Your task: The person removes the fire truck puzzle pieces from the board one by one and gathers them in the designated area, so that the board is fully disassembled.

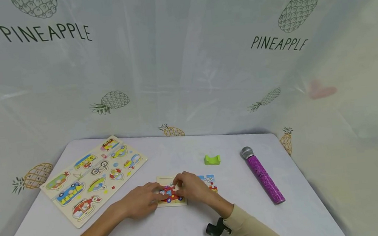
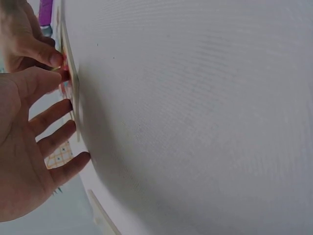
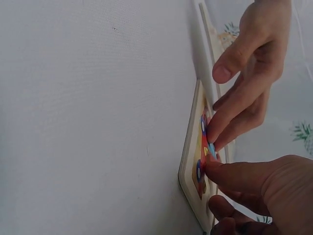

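Note:
A small wooden puzzle board point(image 1: 172, 204) with a red vehicle picture point(image 1: 173, 196) lies on the table in the head view. My left hand point(image 1: 141, 201) reaches in from the left, its extended fingers resting on the picture. From the right, my right hand point(image 1: 193, 187) bends its thumb and fingers over the picture's right part and seems to pinch a puzzle piece there; the fingers mostly hide it. In the right wrist view, the right thumb point(image 3: 234, 175) touches the red picture beside the left hand's fingertips point(image 3: 215, 131). The left hand's other fingers point(image 2: 58, 137) are spread near the board's edge.
A blue picture card or board point(image 1: 210, 178) sits partly behind the right hand. Beyond it is a green curved block point(image 1: 212, 160). A large vehicle puzzle board point(image 1: 93, 176) lies at left, a purple glittery microphone point(image 1: 264, 179) at right. A pineapple-print curtain point(image 1: 185, 76) surrounds the table.

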`<act>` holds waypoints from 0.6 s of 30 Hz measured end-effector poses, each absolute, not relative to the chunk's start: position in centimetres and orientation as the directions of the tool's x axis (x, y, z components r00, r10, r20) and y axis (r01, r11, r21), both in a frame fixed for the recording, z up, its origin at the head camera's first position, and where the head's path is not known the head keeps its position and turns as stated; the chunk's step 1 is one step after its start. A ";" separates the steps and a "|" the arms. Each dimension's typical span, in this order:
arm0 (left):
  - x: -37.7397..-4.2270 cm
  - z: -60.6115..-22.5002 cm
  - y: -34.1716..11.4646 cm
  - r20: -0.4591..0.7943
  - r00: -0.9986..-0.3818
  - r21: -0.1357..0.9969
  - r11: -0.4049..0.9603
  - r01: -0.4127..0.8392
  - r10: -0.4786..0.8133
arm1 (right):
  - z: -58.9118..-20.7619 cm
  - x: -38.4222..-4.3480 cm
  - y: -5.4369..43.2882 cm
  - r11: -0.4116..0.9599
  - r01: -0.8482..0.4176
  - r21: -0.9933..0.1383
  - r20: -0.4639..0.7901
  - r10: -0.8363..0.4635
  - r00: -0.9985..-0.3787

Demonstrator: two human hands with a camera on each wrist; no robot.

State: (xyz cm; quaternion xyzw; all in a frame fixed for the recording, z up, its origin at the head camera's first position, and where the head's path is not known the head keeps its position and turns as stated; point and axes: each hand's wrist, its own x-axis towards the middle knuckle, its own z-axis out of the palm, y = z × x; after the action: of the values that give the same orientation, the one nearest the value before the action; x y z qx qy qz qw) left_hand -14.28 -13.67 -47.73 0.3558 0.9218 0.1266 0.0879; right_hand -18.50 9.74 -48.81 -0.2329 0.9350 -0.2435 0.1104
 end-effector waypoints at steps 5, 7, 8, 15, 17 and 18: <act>-14.3 -47.7 -13.7 -0.066 -0.727 0.289 0.711 0.641 0.683 | -48.5 -18.4 9.8 0.749 -0.345 -0.566 -0.109 -0.482 -0.869; -14.3 -47.7 -13.7 -0.072 -0.727 0.291 0.712 0.639 0.683 | -48.5 -18.4 9.8 0.727 -0.313 -0.611 -0.120 -0.476 -0.871; -14.4 -47.7 -13.7 -0.074 -0.727 0.293 0.712 0.638 0.682 | -48.5 -18.3 9.9 0.712 -0.297 -0.636 -0.123 -0.473 -0.872; -14.4 -47.8 -13.8 -0.078 -0.728 0.309 0.711 0.631 0.681 | -48.5 -18.4 9.9 0.629 -0.266 -0.731 -0.086 -0.471 -0.878; -14.4 -47.8 -13.8 -0.079 -0.730 0.309 0.713 0.629 0.679 | -48.5 -18.5 9.9 0.630 -0.274 -0.726 -0.072 -0.466 -0.882; -14.4 -47.8 -13.8 -0.077 -0.730 0.308 0.712 0.630 0.679 | -48.4 -18.5 9.9 0.631 -0.279 -0.724 -0.064 -0.464 -0.884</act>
State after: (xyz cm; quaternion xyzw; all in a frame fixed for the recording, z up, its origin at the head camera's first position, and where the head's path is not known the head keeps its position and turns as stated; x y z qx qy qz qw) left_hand -14.37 -13.82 -47.76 0.3557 0.9206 0.1316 0.0928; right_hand -18.52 9.89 -48.40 -0.2074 0.8947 -0.3761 0.1228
